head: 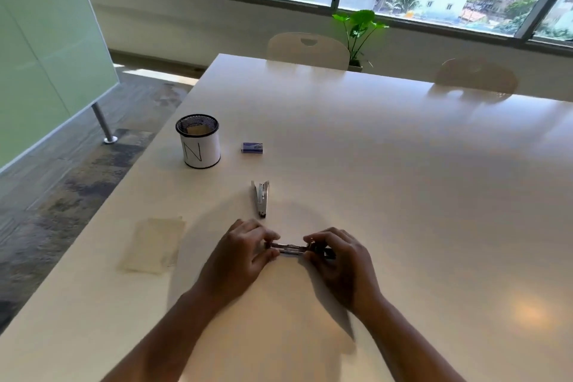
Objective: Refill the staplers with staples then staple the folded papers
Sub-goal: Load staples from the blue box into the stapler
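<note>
Stapler (pixel 293 249) number one lies crosswise between my hands, low over the near part of the worktop (pixel 403 164), so I judge I'm in the refilling step rather than the stapling one. It is blurred and half covered, so I can't tell whether its magazine is open or whether a strip of staples is already in.

My left hand (pixel 240 253) has its fingers curled round the stapler's left end, thumb and fingertips pinching it. My right hand (pixel 336 259) grips the right end the same way, fingers bent over the top. Neither hand is spread.

A second stapler (pixel 261 198) lies just beyond my hands, its arms slightly parted, untouched. The small staple box (pixel 252 147) sits farther off, beside the mesh cup (pixel 200 141) marked N, which seems to hold folded paper. More folded papers (pixel 153 245) lie to my left, near the worktop's edge.

Next, as I judge it, I must seat the staples squarely in the channel and close the stapler without jamming them, or else reach to the box for a strip. After that comes the second stapler, then the papers.
</note>
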The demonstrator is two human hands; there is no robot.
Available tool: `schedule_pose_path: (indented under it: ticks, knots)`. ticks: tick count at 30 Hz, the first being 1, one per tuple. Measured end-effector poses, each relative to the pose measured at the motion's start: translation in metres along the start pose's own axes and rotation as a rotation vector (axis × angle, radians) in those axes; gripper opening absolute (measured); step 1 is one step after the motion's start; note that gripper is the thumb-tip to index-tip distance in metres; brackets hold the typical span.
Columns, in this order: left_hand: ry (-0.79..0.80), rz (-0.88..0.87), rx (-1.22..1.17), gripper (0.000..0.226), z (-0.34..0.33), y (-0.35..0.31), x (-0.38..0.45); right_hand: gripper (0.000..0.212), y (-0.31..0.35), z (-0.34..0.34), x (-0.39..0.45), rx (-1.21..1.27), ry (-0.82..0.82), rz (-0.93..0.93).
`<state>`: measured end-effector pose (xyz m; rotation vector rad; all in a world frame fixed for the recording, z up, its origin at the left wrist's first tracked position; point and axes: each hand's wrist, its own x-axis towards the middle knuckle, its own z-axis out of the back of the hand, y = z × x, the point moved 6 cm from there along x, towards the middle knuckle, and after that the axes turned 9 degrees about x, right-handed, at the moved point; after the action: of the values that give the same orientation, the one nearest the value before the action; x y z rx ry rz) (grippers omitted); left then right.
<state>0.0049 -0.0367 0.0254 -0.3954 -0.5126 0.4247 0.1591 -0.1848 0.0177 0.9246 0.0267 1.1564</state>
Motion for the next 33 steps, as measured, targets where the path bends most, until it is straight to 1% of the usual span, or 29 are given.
schedule_pose_path:
  ticks: [7, 12, 15, 18, 19, 22, 24, 25, 26, 28, 30, 33]
  knots:
    - [0.011, 0.1, -0.14, 0.022, 0.013, 0.002, -0.027, 0.028, 0.013, -0.003, -0.017, 0.026, 0.063, 0.032]
    - [0.001, 0.116, -0.168, 0.023, 0.019, 0.002, -0.032, 0.026, 0.018, -0.004, -0.017, 0.071, 0.093, 0.038]
    - [0.031, 0.137, -0.215, 0.025, 0.019, 0.005, -0.031, 0.031, 0.015, -0.002, -0.016, 0.21, 0.116, -0.042]
    - [0.03, 0.213, -0.33, 0.017, 0.022, 0.019, -0.027, 0.041, 0.008, 0.002, -0.005, 0.406, 0.105, -0.191]
    - [0.013, 0.245, -0.355, 0.014, 0.025, 0.025, -0.024, 0.041, 0.005, 0.002, -0.001, 0.444, 0.097, -0.218]
    - [-0.055, 0.286, -0.314, 0.01, 0.035, 0.043, -0.008, 0.031, -0.006, -0.001, 0.016, 0.519, 0.075, -0.325]
    - [-0.096, 0.307, -0.265, 0.009, 0.04, 0.054, 0.004, 0.023, -0.013, -0.006, 0.029, 0.531, 0.055, -0.393]
    - [-0.11, 0.31, -0.234, 0.01, 0.04, 0.059, 0.011, 0.023, -0.016, -0.008, 0.037, 0.522, 0.052, -0.413]
    - [-0.123, 0.308, -0.203, 0.011, 0.039, 0.063, 0.018, 0.022, -0.021, -0.01, 0.045, 0.509, 0.053, -0.425]
    - [-0.149, 0.306, -0.171, 0.013, 0.036, 0.067, 0.033, 0.013, -0.03, -0.014, 0.059, 0.446, 0.069, -0.42]
    - [-0.161, 0.315, -0.155, 0.018, 0.038, 0.088, 0.055, 0.006, -0.033, -0.027, 0.089, 0.376, 0.048, -0.39]
    - [-0.121, 0.291, -0.115, 0.028, 0.026, 0.089, 0.078, 0.008, -0.042, -0.038, 0.114, 0.353, 0.024, -0.404]
